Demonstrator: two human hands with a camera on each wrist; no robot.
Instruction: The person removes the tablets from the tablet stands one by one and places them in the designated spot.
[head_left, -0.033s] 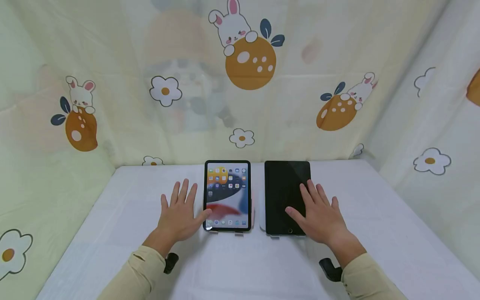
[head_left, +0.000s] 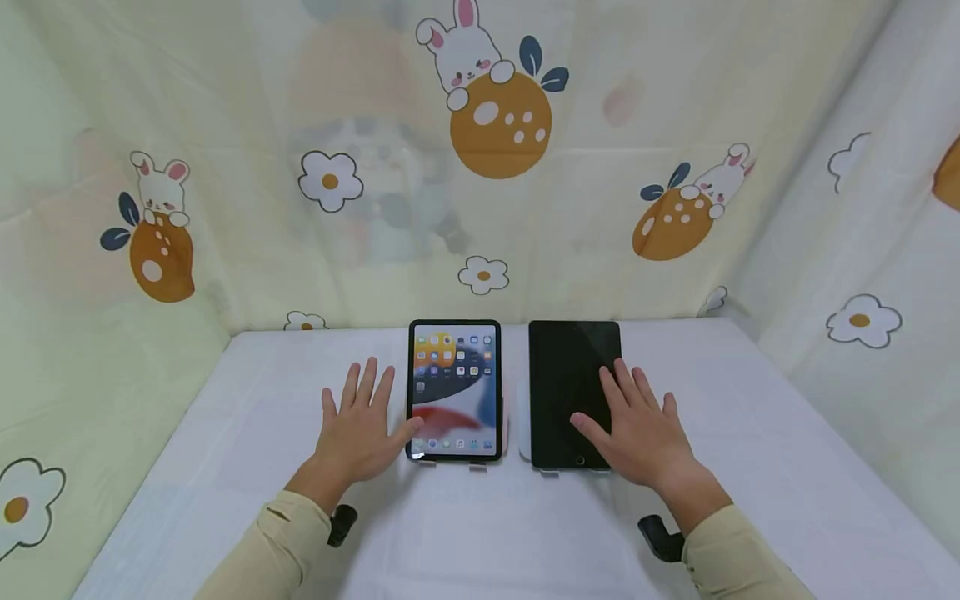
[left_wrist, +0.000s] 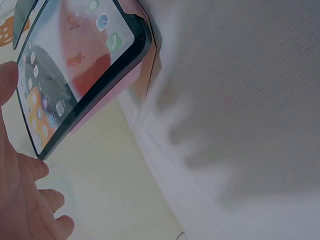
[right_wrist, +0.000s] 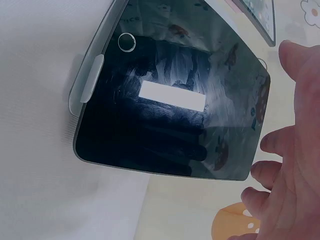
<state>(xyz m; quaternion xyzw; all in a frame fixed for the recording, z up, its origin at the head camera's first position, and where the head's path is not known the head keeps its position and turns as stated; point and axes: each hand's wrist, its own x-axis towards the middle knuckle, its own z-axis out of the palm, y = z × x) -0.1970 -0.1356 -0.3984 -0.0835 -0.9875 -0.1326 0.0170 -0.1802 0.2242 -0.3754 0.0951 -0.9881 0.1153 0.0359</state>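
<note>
- two tablets stand side by side on the white desk (head_left: 225,467), each propped on a small stand, close together but apart.
- the lit tablet (head_left: 454,390) is on the left, its home screen of app icons glowing; the dark tablet (head_left: 573,392) on the right has a black screen and a round home button at its lower edge.
- the left hand (head_left: 360,433) lies flat with fingers spread on the desk just beside the lit tablet, the thumb at its lower left corner.
- the right hand (head_left: 637,429) is also spread and relaxed, its fingers over the right part of the dark tablet's screen; it grips nothing.
- both wrists wear beige sleeves with a black strap.
- a pale curtain (head_left: 502,125) printed with rabbits and flowers hangs behind and to either side.
</note>
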